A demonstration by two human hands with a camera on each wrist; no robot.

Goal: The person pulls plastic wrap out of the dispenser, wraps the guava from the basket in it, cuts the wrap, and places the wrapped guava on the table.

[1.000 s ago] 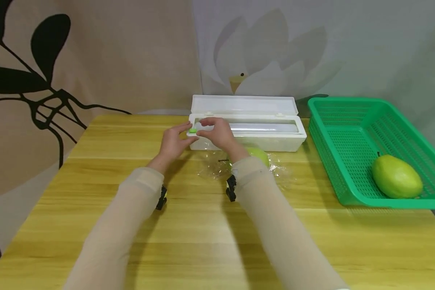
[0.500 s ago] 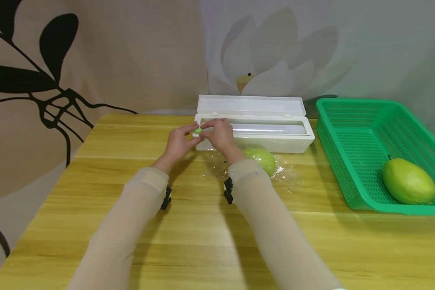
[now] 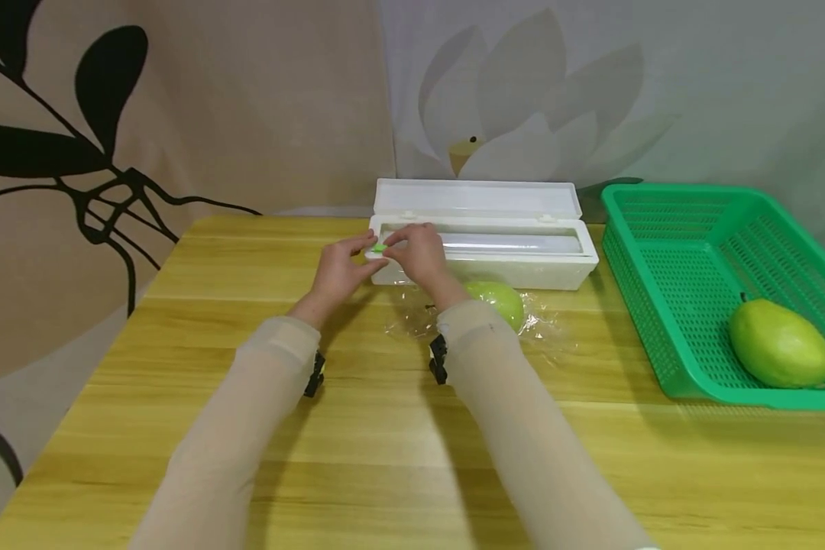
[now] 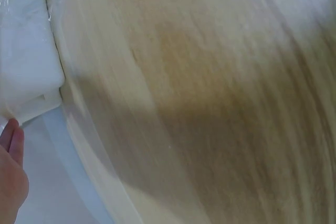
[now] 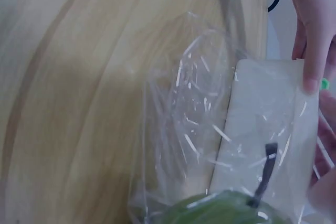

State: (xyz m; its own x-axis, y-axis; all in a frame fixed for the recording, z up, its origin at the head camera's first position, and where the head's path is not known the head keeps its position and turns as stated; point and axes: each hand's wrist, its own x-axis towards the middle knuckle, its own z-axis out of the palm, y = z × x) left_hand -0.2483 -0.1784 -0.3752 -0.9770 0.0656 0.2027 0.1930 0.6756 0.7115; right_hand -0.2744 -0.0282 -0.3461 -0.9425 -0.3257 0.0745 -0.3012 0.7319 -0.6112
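A white cling film box (image 3: pixel 522 273) stands at the table's back with its lid raised and a film roll (image 3: pixel 516 243) inside. My left hand (image 3: pixel 337 271) grips the box's left end, thumb at the front. With thumb and fingertips, my right hand (image 3: pixel 418 253) pinches at the small green slide cutter (image 3: pixel 379 248) on the box's front left rim; the exact contact is partly hidden. Before the box lies a green pear (image 3: pixel 498 302) under clear cling film (image 3: pixel 402 313), partly covered by my right forearm. The right wrist view shows the crumpled film (image 5: pixel 194 129) and the pear's dark stem (image 5: pixel 266 169).
On the right of the wooden table (image 3: pixel 371 458) sits a green plastic basket (image 3: pixel 635 321) holding another pear (image 3: pixel 780 344). A patterned wall covering (image 3: pixel 282 114) rises directly behind the box.
The head view has shifted, so box and basket appear farther right. Both hands stay at the box's left end; the green cutter and the right fingertips have moved only slightly.
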